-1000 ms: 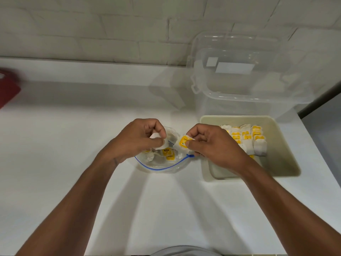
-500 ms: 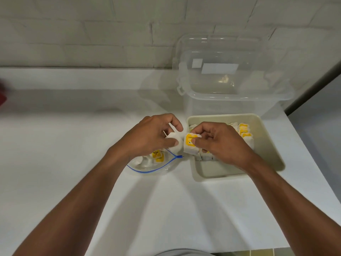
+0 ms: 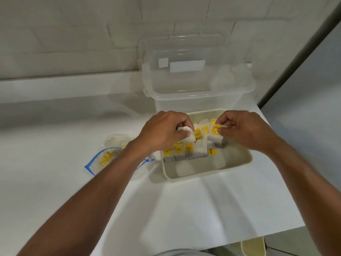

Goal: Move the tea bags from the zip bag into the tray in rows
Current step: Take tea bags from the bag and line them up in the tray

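**Head view**

1. Cream rectangular plastic tray [image 3: 208, 174], on the white countertop [image 3: 55, 182], right of centre. It holds the placed tea bags [image 3: 178, 151], white paper sachets with yellow tags, standing in overlapping rows across the far and middle floor. The strip at the tray's six o'clock is bare.
2. Clear zip bag with a blue seal [image 3: 108, 157], at nine o'clock of the tray and just beside it. Several yellow-tagged sachets lie inside, partly hidden by the left forearm.
3. Clear plastic storage box [image 3: 193, 85], at twelve o'clock of the tray. I cannot tell whether the two touch.
4. Left hand [image 3: 166, 130], above the tray's ten o'clock side. The fingers are curled, and thumb and fingertips pinch a white tea bag [image 3: 188, 138] hanging over the rows.
5. Right hand [image 3: 243, 130], above the tray's two o'clock side. The fingers are curled and pinch a yellow-tagged tea bag [image 3: 215, 135] by its top edge. Its lower end is down among the standing sachets.

**Hazards, as judged from here**

- The standing bags lean on one another, so a knuckle or a descending bag could topple a row.
- Two bags going in at once, close together, could cross and spoil the line.
- Thin paper pinched hard at one corner may tear or crumple.
- Any loose tag strings, too fine to make out, could snag and drag a neighbour out of place.
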